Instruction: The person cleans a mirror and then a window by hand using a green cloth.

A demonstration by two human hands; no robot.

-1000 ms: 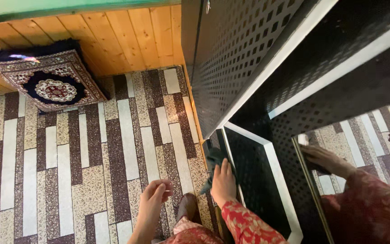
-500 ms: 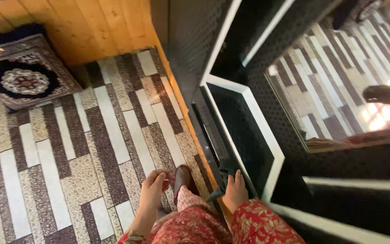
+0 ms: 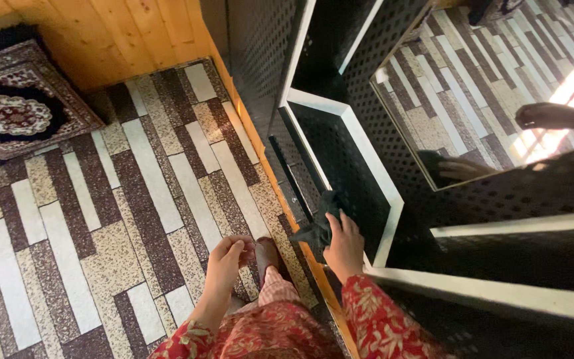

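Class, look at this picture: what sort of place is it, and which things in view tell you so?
Probably a room in a home: a patterned rug on a tiled floor, wood-panelled wall, and a black cabinet with a mirror.

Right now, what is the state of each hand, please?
Left hand: loosely curled, holding nothing, hanging above the patterned floor.
Right hand: closed on a dark cloth, against the black cabinet.
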